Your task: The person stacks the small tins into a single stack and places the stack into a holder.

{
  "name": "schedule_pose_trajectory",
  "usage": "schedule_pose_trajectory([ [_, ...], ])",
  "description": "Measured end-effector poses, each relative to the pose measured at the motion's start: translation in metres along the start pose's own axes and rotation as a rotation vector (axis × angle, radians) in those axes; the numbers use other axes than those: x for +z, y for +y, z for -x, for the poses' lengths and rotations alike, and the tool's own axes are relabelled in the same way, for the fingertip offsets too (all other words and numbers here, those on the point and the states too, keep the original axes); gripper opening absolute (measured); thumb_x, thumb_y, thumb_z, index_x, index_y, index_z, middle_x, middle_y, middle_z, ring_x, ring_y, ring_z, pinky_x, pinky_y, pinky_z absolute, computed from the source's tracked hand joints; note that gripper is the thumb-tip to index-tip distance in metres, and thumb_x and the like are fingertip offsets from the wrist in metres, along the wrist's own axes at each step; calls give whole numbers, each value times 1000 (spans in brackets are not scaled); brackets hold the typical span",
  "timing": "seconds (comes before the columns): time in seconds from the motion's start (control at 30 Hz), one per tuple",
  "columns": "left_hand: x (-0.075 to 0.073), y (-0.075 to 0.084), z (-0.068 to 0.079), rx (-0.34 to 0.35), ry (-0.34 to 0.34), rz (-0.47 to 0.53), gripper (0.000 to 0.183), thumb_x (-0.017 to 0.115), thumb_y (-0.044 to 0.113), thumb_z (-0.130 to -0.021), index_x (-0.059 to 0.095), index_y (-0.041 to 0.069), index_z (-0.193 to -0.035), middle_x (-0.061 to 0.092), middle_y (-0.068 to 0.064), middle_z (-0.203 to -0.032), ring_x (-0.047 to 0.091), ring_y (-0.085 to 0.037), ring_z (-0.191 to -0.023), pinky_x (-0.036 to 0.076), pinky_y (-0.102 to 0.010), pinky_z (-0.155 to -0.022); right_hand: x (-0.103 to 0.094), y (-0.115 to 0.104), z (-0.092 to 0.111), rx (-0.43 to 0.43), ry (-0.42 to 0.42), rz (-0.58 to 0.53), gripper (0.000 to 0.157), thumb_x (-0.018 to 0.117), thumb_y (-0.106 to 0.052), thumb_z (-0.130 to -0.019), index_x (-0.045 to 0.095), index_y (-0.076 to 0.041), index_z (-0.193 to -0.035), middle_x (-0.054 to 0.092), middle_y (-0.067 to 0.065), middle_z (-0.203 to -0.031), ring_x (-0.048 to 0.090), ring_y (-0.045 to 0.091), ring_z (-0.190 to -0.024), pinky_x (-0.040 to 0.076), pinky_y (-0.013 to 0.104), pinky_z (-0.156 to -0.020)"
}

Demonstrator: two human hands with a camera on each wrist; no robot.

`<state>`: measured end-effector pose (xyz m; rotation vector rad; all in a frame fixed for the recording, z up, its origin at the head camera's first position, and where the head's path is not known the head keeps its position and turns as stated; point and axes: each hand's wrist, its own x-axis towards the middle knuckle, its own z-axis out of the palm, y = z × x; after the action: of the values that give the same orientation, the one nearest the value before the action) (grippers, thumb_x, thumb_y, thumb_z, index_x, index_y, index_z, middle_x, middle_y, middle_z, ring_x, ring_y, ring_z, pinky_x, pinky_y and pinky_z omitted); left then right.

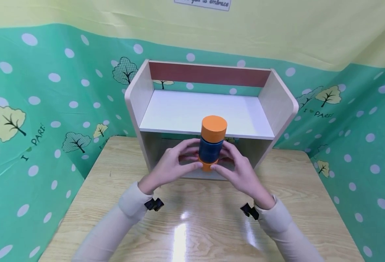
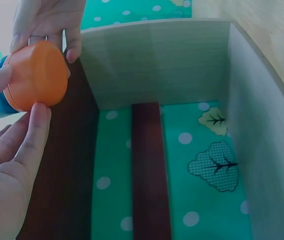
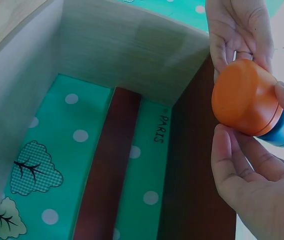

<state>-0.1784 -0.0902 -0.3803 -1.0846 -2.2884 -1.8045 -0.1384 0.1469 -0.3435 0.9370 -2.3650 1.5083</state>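
Observation:
A dark blue bottle (image 1: 210, 150) with an orange cap (image 1: 213, 128) and an orange bottom end stands upright in the air between both hands in the head view. My left hand (image 1: 174, 165) holds it from the left, thumb on the orange bottom. From the right, my right hand (image 1: 239, 169) grips it the same way, the thumbs close together. In the left wrist view the orange end (image 2: 39, 75) lies between the fingers of both hands. The right wrist view shows that orange end (image 3: 247, 97) too, with curved fingers around it.
Behind the bottle stands a small two-level shelf (image 1: 195, 109) with pale side panels and a reddish back strip (image 1: 208, 74). It rests on a wood-grain table (image 1: 192, 218). A green patterned cloth (image 1: 64, 91) hangs around the back and sides.

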Motion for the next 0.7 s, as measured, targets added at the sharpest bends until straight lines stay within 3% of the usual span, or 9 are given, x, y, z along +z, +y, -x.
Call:
schedule_pose_trajectory([
  [0.27, -5, 12, -10, -30, 15, -42, 67, 77, 2, -87, 45, 8, -146, 62, -12, -133, 66, -21, -111, 55, -33, -93, -5, 26, -7, -14, 4, -10, 75, 75, 8, -84, 39, -5, -149, 61, 14, -133, 63, 25, -114, 56, 44, -92],
  [0.4, -9, 20, -16, -26, 25, -53, 67, 76, 0, -87, 46, 6, -146, 62, -14, -133, 65, -21, -112, 55, -33, -94, -10, 26, -14, -54, 3, -14, 75, 75, 4, -86, 38, -10, -151, 62, 9, -134, 63, 21, -115, 55, 42, -93],
  [0.7, -16, 30, -26, 37, 18, -33, 68, 78, 7, -88, 46, 14, -147, 63, -7, -133, 65, -16, -112, 55, -31, -93, -20, 20, -25, -70, -4, -4, 78, 74, 4, -88, 35, -13, -154, 64, 7, -131, 64, 19, -112, 54, 45, -95],
])
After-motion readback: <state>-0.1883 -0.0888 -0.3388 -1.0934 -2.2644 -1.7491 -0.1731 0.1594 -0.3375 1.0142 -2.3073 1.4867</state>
